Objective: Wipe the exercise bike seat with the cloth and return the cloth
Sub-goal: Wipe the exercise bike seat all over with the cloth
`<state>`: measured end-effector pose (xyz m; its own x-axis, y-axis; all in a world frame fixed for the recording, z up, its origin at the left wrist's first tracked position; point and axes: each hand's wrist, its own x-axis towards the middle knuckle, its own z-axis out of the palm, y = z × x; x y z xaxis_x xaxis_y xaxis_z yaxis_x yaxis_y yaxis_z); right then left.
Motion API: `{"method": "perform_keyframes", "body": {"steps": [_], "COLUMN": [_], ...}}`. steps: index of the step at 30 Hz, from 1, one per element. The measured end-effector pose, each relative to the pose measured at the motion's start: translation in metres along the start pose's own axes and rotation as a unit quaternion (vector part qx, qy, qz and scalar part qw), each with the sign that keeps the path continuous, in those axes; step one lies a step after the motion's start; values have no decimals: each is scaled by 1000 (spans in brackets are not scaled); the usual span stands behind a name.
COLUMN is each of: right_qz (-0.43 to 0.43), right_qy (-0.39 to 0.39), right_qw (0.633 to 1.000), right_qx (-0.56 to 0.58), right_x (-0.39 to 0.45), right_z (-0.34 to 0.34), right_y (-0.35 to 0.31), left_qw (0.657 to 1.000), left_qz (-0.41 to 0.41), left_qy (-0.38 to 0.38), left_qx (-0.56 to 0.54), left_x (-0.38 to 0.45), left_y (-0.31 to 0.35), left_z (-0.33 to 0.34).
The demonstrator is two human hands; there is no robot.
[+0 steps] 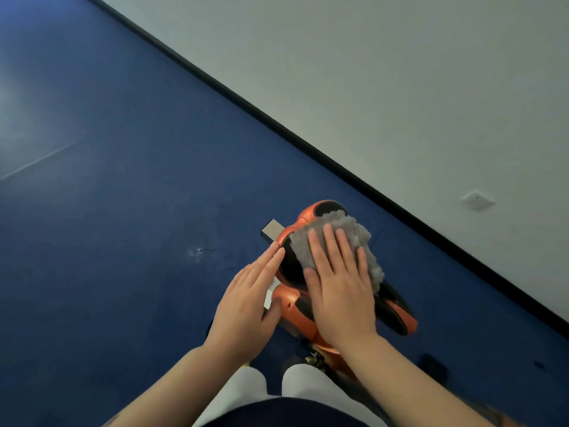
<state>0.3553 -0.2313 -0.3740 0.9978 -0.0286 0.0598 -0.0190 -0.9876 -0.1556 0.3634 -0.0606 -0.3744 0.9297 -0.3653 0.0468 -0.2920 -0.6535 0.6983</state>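
Floor (123,180): 1, blue, the largest surface in the head view; wide open room to the left of the bike and beyond it, 1 pale scuff (197,252) near the left hand.

Wall (400,72): 1, pale, meeting the floor along 1 dark skirting strip (308,146) that runs diagonally from upper left to lower right; only a narrow band of floor lies between this strip and the bike on the right.

Exercise bike body (295,306): 1, orange with black panels, below and under the hands, partly hidden by them.

Seat (323,209): 1, orange-edged with black top; its far tip is bare, its middle covered by the cloth.

Hands: 2. Right hand (338,288) lies flat, fingers straight and spread, pressing the cloth onto the seat. Left hand (249,300) is flat too, fingers straight and together, fingertips touching the seat's left edge, thumb against the orange body.

Cloth (354,238): 1, grey and fluffy, on the seat under the right hand, draping over the seat's right edge.

Legs (246,386): 2, in pale trousers, at the bottom edge just beside the bike.

Metal bar end (271,231): 1, grey, jutting out left of the seat.

Wall socket plate (477,200): 1, white, low on the wall, well apart from the bike.
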Motion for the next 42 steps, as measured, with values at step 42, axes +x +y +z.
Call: {"method": "perform_keyframes", "body": {"steps": [42], "right_qz": [-17], "right_qy": [7], "right_qw": [999], "right_qx": [-35], "right_x": [-32], "right_z": [15], "right_y": [6], "left_qw": [998], "left_qz": [20], "left_qy": [24], "left_qx": [-62], "left_x": [8], "left_y": [18], "left_z": [3]}}
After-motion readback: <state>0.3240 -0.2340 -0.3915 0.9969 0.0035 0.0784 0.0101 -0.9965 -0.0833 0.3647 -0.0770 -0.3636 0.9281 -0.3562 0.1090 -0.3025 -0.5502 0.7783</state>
